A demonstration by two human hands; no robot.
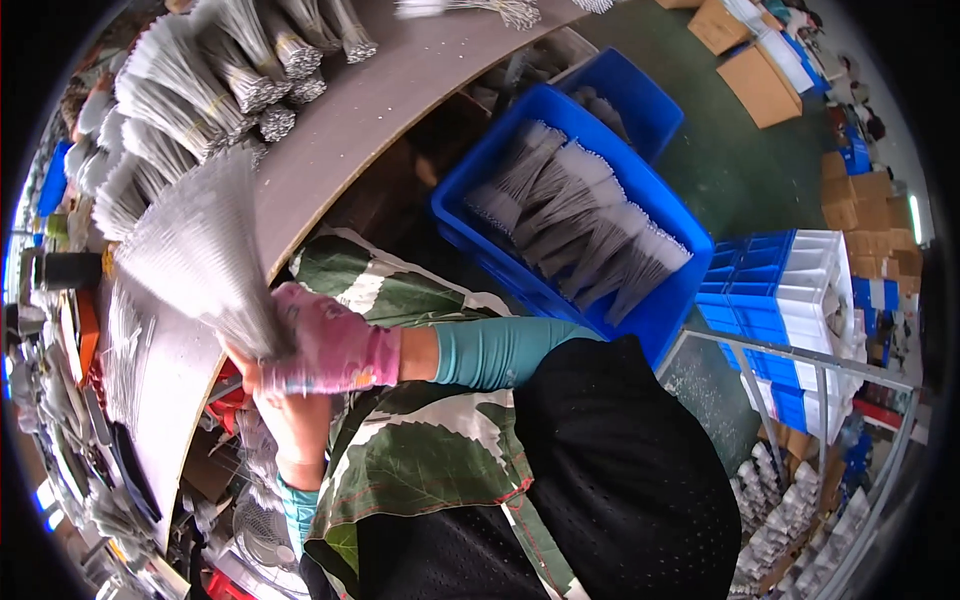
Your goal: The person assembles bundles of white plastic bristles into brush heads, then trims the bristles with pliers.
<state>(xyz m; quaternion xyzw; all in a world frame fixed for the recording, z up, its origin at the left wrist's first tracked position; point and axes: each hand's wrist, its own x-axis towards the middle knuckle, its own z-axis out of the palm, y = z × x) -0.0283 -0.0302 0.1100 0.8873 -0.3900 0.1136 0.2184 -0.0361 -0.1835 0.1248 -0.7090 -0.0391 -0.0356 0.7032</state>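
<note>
**A:** Both hands are clamped on one fan point(195, 250) of thin silvery pieces. The right hand point(330, 345), in a pink glove, is wrapped shut around its narrow end; the bare left hand point(290, 410) sits just under it, fingers closed on the same end as far as I can see. The fan spreads up and left over the bench point(370, 130).

**B:** So mid-gathering, squaring up a bunch?

**A:** That's my read. Tied bundles point(230, 70) lie at the bench's far side, and a blue crate point(660, 310) to the right holds more flat sheaves.

**B:** Next bit probably needs the loose ends pulled together without letting the grip slip.

**A:** Yep, tight at the base, or it splays.
</note>
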